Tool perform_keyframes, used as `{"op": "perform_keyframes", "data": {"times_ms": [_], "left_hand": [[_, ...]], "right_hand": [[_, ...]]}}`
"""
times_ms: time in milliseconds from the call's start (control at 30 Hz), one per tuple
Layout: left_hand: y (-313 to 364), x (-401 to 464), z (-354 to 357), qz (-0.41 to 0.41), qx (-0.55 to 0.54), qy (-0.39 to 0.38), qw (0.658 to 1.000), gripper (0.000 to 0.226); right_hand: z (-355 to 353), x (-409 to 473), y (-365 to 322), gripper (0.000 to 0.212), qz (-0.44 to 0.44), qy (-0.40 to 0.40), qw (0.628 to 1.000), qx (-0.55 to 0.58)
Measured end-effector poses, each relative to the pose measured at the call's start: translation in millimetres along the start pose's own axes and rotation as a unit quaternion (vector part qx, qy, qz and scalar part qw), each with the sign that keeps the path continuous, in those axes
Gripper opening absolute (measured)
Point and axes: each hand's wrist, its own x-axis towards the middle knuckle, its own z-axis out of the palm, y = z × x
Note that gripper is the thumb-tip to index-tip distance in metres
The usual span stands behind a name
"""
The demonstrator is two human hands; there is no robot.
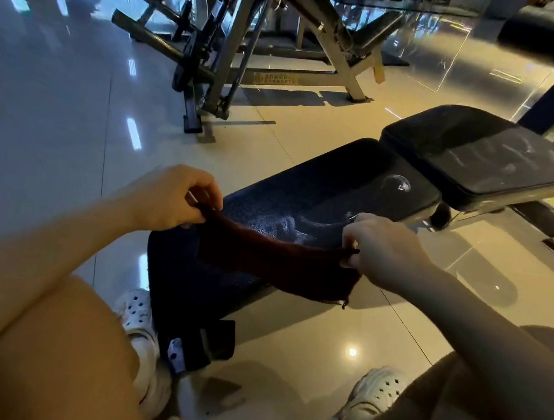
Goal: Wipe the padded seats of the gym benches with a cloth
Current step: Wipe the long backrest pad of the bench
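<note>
We hold the cloth [277, 264] stretched over the bench's [321, 193] near end, left hand [172, 196] and right hand [383, 250] each with grip pinched on a top corner. Cloth looks light, limp, easy to bunch; best kept by the corners. Farther seat pad [483, 158] shows smears, likely unwiped.

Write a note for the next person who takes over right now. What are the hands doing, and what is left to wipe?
Left hand pinches one end of the cloth; right hand pinches the other end, stretching it over the near pad.
Near pad shows streaks and droplets, so wiping looks begun, not finished.
Far pad shows smears too; whether it is done cannot be told.
Left: lay the cloth down, finish the near pad, check the far pad.
</note>
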Motion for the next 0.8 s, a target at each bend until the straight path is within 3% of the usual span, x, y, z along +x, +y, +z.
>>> {"op": "perform_keyframes", "data": {"times_ms": [200,400,467,567,800], "left_hand": [[-6,16,4,-0.02,-0.032,-0.046,0.998,0.029],[-22,20,4,-0.044,-0.02,-0.087,0.995,0.027],[-23,20,6,-0.053,-0.024,-0.088,0.994,0.022],[-25,21,7,-0.059,-0.032,-0.078,0.995,0.017],[-28,20,6,-0.087,-0.043,-0.085,0.992,0.014]], "right_hand": [[1,9,13,0.007,0.027,-0.021,0.992,0.119],[15,18,18,0.018,0.006,-0.103,0.979,0.178],[20,20,17,0.01,0.005,-0.126,0.971,0.205],[25,24,16,0.015,0.009,-0.144,0.966,0.215],[29,29,10,0.006,0.008,-0.097,0.971,0.219]]}}
